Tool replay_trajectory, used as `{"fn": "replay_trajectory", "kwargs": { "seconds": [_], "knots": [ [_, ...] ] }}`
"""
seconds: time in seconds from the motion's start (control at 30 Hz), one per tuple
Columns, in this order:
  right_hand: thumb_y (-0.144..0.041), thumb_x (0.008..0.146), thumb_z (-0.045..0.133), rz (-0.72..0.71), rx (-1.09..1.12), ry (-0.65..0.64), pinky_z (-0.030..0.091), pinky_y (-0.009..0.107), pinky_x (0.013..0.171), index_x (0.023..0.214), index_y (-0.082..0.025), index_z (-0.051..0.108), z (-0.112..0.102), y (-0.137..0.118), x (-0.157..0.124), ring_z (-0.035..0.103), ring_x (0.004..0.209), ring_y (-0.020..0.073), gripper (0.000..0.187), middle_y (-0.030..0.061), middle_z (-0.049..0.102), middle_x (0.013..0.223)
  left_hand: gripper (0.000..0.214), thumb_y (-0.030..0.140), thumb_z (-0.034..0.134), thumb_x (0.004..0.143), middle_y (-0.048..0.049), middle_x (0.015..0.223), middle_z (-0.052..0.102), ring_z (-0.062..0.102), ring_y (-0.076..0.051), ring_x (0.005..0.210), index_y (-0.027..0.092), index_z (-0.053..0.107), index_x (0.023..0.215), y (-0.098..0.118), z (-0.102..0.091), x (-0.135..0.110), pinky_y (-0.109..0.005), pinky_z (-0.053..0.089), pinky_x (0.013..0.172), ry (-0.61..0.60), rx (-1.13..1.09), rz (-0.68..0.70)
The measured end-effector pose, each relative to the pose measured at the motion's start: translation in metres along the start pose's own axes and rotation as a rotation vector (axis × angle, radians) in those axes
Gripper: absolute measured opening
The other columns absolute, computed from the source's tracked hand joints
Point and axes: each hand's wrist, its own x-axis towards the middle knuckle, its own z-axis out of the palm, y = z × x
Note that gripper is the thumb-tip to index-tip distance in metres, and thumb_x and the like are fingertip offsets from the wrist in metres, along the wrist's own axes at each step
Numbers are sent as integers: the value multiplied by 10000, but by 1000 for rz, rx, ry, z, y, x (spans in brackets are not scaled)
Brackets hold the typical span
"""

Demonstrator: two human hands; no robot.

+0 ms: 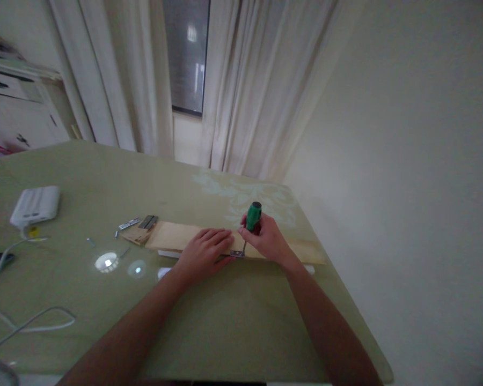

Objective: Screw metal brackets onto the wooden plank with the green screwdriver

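Note:
A long pale wooden board [173, 237] lies across the green table [233, 316]. My left hand [206, 251] lies flat on the board with its fingers stretched out, pressing it down. My right hand [268, 238] is closed round a green-handled screwdriver [253, 215], held upright. The screwdriver's tip stands on a small metal hinge [237, 253] at the board's near edge, just right of my left fingertips.
Two loose metal hinges [139, 222] and a few small screws [90, 242] lie at the board's left end. A white power adapter [36, 205] with a white cable [8, 316] sits at the far left. Curtains [249, 86] and a window are behind the table; a wall is to the right.

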Motion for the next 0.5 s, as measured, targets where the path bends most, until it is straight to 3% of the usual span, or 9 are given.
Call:
{"fn": "replay_trajectory", "kwargs": {
  "seconds": [0.13, 0.3, 0.43, 0.5],
  "knots": [
    [-354, 875, 743, -17, 76, -43, 390, 253, 574, 878, -219, 570, -8, -5, 9, 483, 642, 120, 220, -45, 537, 736, 462, 461, 625, 1013, -114, 1430, 681, 643, -309, 1287, 195, 631, 1390, 1, 0, 0, -495, 516, 1057, -7, 5, -2],
    [-355, 891, 757, -33, 13, -98, 376, 252, 571, 924, -223, 588, -19, -15, 9, 454, 623, 111, 217, -56, 530, 726, 461, 484, 611, 1016, -105, 1433, 680, 641, -300, 1293, 226, 630, 1398, 1, -3, -1, -486, 518, 1062, -5, 13, -15],
    [-292, 902, 750, -42, -45, -63, 417, 238, 612, 1282, -261, 557, -31, -21, 8, 507, 632, 109, 427, -72, 541, 777, 469, 486, 615, 1015, -110, 1434, 681, 647, -299, 1285, 221, 637, 1400, 1, -4, -2, -489, 531, 1049, 8, 9, -3],
    [-308, 925, 739, -61, -79, -81, 442, 238, 644, 1338, -275, 548, -38, -24, 8, 534, 642, 107, 457, -67, 567, 803, 464, 481, 619, 1014, -110, 1434, 682, 652, -296, 1277, 220, 645, 1397, 0, -4, -2, -484, 536, 1046, 17, 7, 0]
  ]
}}
